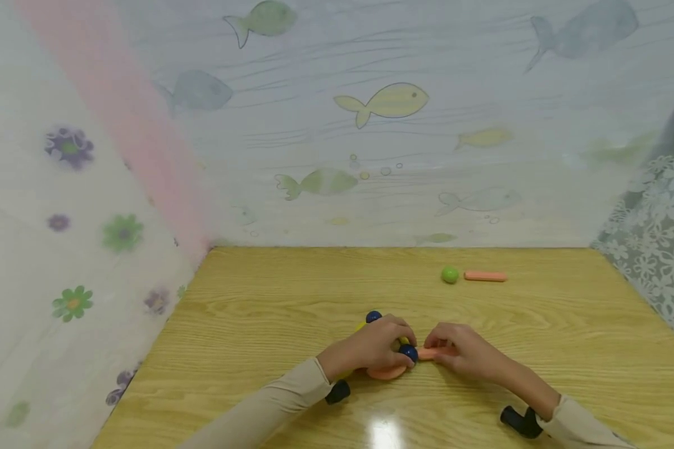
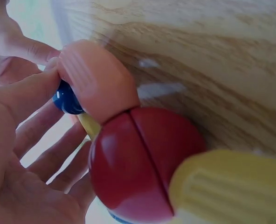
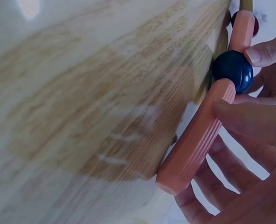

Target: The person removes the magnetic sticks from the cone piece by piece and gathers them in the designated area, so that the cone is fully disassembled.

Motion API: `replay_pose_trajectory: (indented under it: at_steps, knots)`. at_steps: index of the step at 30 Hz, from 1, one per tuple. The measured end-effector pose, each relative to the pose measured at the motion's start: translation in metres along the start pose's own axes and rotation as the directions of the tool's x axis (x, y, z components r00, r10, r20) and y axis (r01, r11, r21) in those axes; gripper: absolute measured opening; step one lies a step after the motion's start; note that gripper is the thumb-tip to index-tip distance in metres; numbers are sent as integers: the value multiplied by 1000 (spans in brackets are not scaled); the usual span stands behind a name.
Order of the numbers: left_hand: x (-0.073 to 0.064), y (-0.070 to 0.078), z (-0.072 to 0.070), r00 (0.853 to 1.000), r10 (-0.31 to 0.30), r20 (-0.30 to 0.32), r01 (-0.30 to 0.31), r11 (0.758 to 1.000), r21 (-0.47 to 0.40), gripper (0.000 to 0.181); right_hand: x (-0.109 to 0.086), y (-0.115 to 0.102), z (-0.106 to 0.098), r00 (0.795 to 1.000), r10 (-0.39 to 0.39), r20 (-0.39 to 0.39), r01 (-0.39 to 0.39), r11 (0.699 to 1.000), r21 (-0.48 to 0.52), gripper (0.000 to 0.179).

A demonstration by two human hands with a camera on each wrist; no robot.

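Sheeting (image 1: 382, 140) printed with fish rises behind the wood-grain surface (image 1: 269, 293). Both hands are curled: the left hand (image 1: 379, 346) grips a joined toy frame (image 1: 386, 373) at a dark blue ball (image 1: 409, 354), the right hand (image 1: 474, 355) pinches a coral rod (image 3: 194, 140) whose end meets that ball. On the frame, a coral piece (image 2: 98, 79) adjoins a red ball (image 2: 128, 168). Farther back lie a loose coral rod (image 1: 485, 276) and, just beside it, a green ball (image 1: 450, 275).
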State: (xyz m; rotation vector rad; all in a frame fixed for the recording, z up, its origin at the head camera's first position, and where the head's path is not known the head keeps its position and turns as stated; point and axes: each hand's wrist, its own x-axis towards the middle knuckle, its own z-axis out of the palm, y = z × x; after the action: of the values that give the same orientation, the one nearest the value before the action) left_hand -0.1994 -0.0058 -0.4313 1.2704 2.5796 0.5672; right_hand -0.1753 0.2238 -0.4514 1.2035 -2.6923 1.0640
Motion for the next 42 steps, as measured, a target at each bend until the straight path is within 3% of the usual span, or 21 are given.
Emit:
replay_pose_trajectory:
  at_steps: [14, 28, 42]
  knots:
    - [-3, 2, -3, 997, -80, -6, 80, 995, 53, 25, 1, -2, -7, 990, 126, 68, -119, 988, -99, 20]
    - [0, 6, 0, 995, -89, -33, 92, 992, 83, 25, -3, 5, -10, 992, 115, 55, -112, 992, -52, 21]
    - [5, 11, 0, 985, -169, -35, 173, 974, 147, 27, -2, 9, -15, 995, 97, 39, -97, 995, -3, 21]
